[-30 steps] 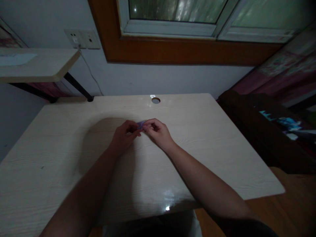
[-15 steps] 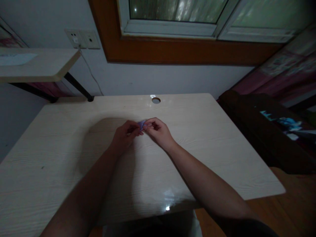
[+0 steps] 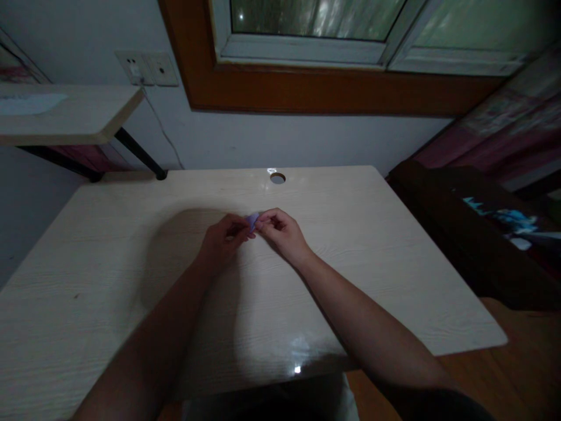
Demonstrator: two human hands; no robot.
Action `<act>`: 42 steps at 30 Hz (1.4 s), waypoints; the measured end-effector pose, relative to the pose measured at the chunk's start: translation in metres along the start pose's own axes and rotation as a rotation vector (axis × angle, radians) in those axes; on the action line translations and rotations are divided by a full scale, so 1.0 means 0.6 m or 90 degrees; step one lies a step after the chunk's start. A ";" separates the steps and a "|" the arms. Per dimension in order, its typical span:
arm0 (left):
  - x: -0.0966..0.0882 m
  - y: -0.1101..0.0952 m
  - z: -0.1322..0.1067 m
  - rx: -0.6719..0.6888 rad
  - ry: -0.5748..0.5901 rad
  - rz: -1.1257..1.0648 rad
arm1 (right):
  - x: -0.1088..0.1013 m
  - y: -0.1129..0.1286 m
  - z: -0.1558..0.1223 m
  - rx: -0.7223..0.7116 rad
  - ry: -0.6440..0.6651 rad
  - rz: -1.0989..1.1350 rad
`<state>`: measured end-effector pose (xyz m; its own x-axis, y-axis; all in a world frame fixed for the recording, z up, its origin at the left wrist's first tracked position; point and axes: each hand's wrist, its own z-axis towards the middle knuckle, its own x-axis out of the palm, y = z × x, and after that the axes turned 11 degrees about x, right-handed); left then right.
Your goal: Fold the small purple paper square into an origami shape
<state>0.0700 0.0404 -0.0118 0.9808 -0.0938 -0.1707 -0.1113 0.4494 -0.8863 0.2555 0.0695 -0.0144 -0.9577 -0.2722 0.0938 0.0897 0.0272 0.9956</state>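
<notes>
A small purple piece [image 3: 252, 220], which looks like folded paper, is between my two hands over the middle of the desk. My left hand [image 3: 222, 238] pinches its left side between thumb and fingers. On the other side, the fingertips of my right hand [image 3: 283, 233] are closed at its right edge. Fingers cover much of the piece, so its full shape is hidden. Both hands are low, close to the pale wood-grain desk top [image 3: 350, 222].
A round cable hole [image 3: 277, 178] lies near the desk's back edge. At the left, a raised shelf [image 3: 100, 117] stands on black legs. A white cord [image 3: 162, 126] hangs from the wall socket [image 3: 149, 69]. Dark furniture [image 3: 438, 216] stands right of the desk.
The fingers have shifted very slightly around the purple piece, and a little more of it shows. Both arms are in nearly the same place.
</notes>
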 end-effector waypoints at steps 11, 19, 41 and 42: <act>-0.001 0.001 0.001 0.024 0.016 0.047 | 0.005 0.008 -0.004 -0.003 -0.019 -0.014; 0.000 -0.011 0.003 0.047 0.006 0.121 | 0.005 0.008 -0.006 -0.006 -0.020 -0.031; 0.001 -0.021 0.006 0.034 0.014 0.143 | 0.004 0.001 -0.002 0.015 -0.001 0.002; 0.001 -0.021 0.006 0.034 0.013 0.142 | 0.005 0.002 -0.002 0.017 0.004 0.008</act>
<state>0.0726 0.0380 0.0008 0.9291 -0.0047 -0.3699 -0.3165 0.5076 -0.8014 0.2533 0.0679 -0.0130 -0.9546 -0.2780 0.1066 0.0947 0.0558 0.9939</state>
